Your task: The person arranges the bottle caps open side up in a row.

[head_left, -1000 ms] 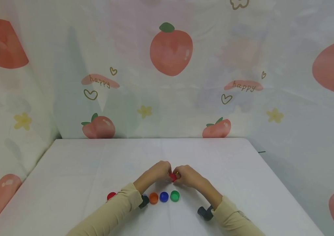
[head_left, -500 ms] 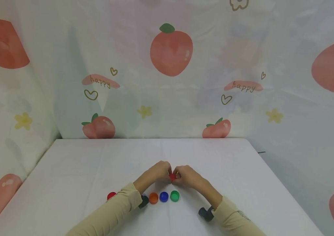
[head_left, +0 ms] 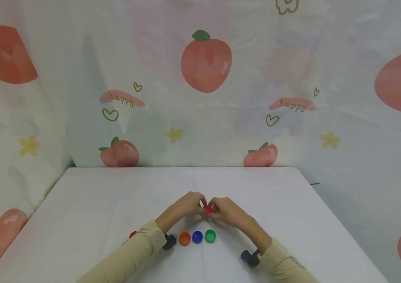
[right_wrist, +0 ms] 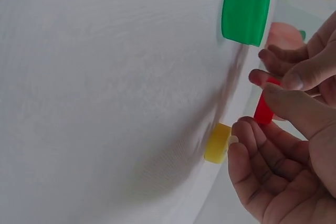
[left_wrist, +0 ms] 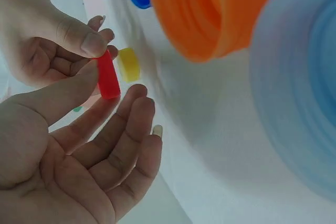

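Note:
Both hands meet over the table around a small red cap-like piece (left_wrist: 107,77), seen nearly edge-on in both wrist views. My left hand (head_left: 190,203) pinches it between thumb and index finger, the other fingers spread in a loose curve. From the opposite side my right hand (head_left: 226,211) pinches it too, thumb on its edge. A small yellow round piece (right_wrist: 217,143) is close by the fingers in the wrist views. On the table nearer the body stand an orange cup (head_left: 184,239), a blue cup (head_left: 197,237) and a green cup (head_left: 210,236).
A pale blue translucent cup (left_wrist: 294,87) sits left of the orange one, mostly behind the left wrist camera (head_left: 169,242) in the head view. A red cup (head_left: 133,234) shows partly past the left sleeve (head_left: 133,251). White cloth covers the table (head_left: 90,196); a printed curtain stands behind.
My left wrist and forearm have shifted slightly left, and the red piece sits a touch higher between the fingers. My right forearm has moved slightly right. The cups stay in their row.

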Demonstrator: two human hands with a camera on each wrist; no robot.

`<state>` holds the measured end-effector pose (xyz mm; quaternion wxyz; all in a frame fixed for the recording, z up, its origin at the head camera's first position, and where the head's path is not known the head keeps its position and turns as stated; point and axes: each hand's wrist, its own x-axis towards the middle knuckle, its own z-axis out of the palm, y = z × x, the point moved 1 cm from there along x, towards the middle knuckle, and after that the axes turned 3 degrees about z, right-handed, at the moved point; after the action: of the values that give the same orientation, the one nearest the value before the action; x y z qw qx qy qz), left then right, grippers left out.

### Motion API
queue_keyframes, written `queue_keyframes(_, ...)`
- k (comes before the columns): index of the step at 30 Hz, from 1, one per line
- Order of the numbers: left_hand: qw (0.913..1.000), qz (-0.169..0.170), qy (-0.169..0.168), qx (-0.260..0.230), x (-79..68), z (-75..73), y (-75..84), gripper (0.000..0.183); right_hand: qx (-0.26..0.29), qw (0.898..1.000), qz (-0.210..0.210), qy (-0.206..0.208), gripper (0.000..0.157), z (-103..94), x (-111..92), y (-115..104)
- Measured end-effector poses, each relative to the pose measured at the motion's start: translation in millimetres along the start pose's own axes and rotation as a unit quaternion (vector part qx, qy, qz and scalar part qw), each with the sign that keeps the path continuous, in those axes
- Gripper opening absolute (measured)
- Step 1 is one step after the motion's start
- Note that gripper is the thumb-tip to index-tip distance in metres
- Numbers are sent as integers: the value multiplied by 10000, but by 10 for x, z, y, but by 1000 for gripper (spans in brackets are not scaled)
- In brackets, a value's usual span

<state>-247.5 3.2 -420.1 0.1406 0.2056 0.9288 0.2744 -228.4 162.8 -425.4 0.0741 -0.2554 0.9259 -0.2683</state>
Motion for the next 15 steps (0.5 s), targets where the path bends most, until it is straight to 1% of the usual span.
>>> queue_keyframes(3, 9996, 87, 133, -231, -19, -22, -6, 21, 34, 9999, -105, 128, 25, -23, -7, -7)
queue_keyframes(6, 9981, 109, 270, -540, -44, -41, -6, 19, 124, 9998, -42, 181, 26, -33, -5, -17)
queue_keyframes(11, 9943, 176, 489, -929, -100, -78, 15, 17, 311, 9990, 208, 259, 28, -43, -2, -37)
queue_keyframes(15, 9918, 232, 624, -1095, -147, -130, 43, 21, 510, 9972, 163, 525, 29, -85, -19, -61)
